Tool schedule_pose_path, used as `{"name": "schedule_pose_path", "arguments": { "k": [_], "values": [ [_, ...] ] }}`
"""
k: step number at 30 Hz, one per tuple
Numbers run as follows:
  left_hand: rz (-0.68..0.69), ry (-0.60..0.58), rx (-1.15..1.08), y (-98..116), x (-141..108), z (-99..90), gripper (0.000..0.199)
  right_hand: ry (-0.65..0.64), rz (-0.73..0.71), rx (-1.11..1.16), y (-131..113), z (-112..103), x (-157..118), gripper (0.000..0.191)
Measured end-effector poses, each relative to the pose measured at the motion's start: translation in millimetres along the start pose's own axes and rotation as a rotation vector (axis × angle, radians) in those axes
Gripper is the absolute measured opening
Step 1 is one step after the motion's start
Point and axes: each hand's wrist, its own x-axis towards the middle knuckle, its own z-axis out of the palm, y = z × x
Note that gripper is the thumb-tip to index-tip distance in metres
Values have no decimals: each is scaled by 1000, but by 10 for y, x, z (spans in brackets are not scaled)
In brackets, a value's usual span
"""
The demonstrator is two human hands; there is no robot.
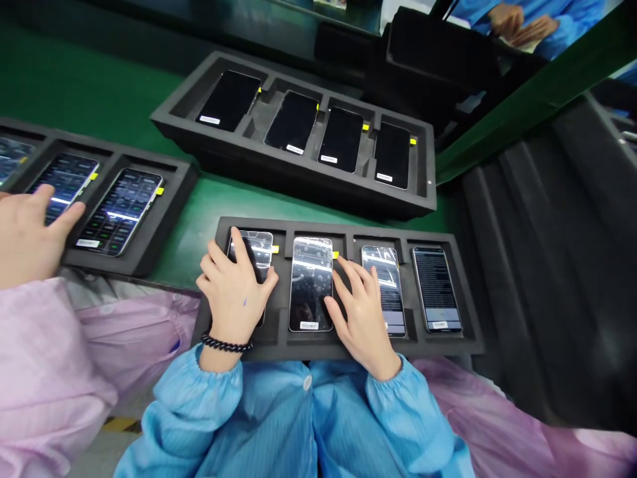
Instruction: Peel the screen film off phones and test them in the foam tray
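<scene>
Ideally the left hand [233,285] lies flat, gripping nothing, on the first phone [251,265] while the right hand [363,312], fingers apart, taps lightly between the second phone [311,284] and third phone [384,285].

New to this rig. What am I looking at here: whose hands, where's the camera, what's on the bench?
One picture, from a camera worn on a person's head, looking down at their own two bare hands in blue sleeves. On the green surface lie three dark foam trays. The near tray holds four phones. The left hand lies on the first phone; the right hand rests between the second phone and third phone, fingers touching both. Nothing is lifted. The far tray holds four dark phones. At left, a co-worker's hand in a pink sleeve touches a lit phone in the left tray.
</scene>
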Motion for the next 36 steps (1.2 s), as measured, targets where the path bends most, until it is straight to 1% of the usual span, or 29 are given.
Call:
{"name": "schedule_pose_path", "arguments": {
  "k": [3,6,9,10,12,14,16,17,19,21,24,27,29,31,34,36],
  "values": [
    [1,-22,27,30,13,0,80,7,-12,-15,-8,-7,0,40],
    [9,-21,-51,-57,26,16,82,31,14,-24,-4,-3,-14,45],
    [73,-16,-252,-256,-2,35,95,82,54,-13,10,13,-29,62],
    [102,-13,-323,-331,-35,40,96,99,60,-9,16,20,-35,66],
    [133,-7,-434,-476,-149,51,91,124,60,-7,30,35,-52,68],
    [116,-19,-499,-621,-317,64,83,130,51,-8,47,50,-79,70],
    [102,-60,-533,-787,-490,75,78,122,43,-5,71,59,-110,72],
    [125,-84,-540,-879,-559,75,75,114,40,-1,87,55,-123,72],
    [247,-125,-511,-1067,-634,58,68,88,22,9,126,21,-136,73],
    [402,-107,-433,-1234,-619,16,62,37,-34,9,165,-58,-123,71],
    [599,-45,-346,-1395,-489,-49,58,-104,-209,-5,202,-227,-50,58],
    [760,-41,-307,-1450,-325,-32,55,-241,-381,33,211,-340,70,39],
    [800,-60,-271,-1437,-220,28,53,-284,-408,54,217,-348,156,35],
    [745,-47,-248,-1387,-131,92,56,-241,-336,10,229,-320,226,39],
    [606,46,-283,-1270,-54,137,61,-76,-203,-101,236,-277,266,50],
    [581,93,-314,-1189,-43,132,61,-14,-198,-132,215,-261,242,54]
  ]
}}
